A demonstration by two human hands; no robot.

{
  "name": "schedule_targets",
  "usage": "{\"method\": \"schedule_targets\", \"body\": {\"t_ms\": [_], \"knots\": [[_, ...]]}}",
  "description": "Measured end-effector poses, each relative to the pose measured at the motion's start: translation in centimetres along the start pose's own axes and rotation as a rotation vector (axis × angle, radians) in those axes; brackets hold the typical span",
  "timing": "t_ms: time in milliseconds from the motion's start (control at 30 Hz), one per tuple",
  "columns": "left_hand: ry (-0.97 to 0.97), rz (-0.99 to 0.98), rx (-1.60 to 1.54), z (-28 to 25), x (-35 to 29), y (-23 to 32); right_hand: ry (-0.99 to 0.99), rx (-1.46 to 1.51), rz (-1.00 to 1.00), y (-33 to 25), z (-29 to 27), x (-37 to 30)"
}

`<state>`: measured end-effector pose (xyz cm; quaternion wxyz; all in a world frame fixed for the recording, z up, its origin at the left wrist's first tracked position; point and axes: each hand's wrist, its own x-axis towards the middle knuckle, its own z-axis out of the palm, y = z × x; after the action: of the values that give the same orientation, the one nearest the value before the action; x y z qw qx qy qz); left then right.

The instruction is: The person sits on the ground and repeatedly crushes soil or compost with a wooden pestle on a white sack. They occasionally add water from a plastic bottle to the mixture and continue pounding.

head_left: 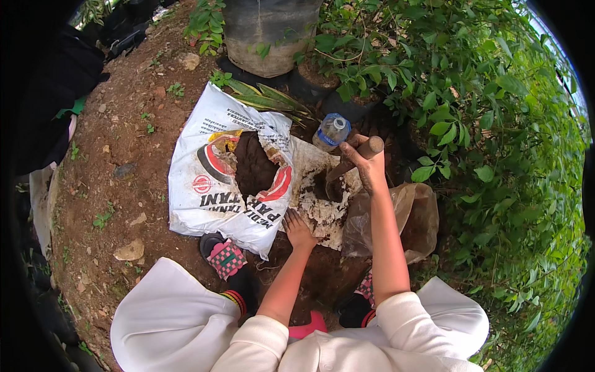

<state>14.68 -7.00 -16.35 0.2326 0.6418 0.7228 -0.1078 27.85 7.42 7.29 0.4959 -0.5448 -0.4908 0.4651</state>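
My right hand (370, 166) is wrapped round the thick wooden handle (372, 147) of a hand tool, whose lower end dips to a dark patch on a worn, peeling pale sheet (310, 204). Its exact blade shape cannot be made out. With fingers spread, my left hand (299, 232) rests at the sheet's near left edge, beside the white sack (192, 161). A large torn hole in that sack shows dark soil (255, 164). Close behind my right hand stands an uncapped clear plastic bottle (332, 132) with a blue label.
A crumpled clear plastic bag (421, 217) lies right of the sheet. Beyond are a big planter bag (269, 37), smaller dark pots and long striped leaves (266, 99). Leafy bushes (489, 155) crowd the right. Stones (129, 250) dot the brown ground; my sandalled feet (226, 259) frame the near side.
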Motion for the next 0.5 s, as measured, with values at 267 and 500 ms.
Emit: {"method": "schedule_targets", "body": {"t_ms": [267, 500], "knots": [[0.025, -0.005, -0.022, -0.2, 0.1, -0.3, 0.150, -0.215, -0.428, 2.8, 3.0, -2.2], [0.044, 0.001, -0.058, 0.1, -0.1, -0.2, 0.308, -0.196, -0.409, 4.0, 1.7, -2.7]]}}
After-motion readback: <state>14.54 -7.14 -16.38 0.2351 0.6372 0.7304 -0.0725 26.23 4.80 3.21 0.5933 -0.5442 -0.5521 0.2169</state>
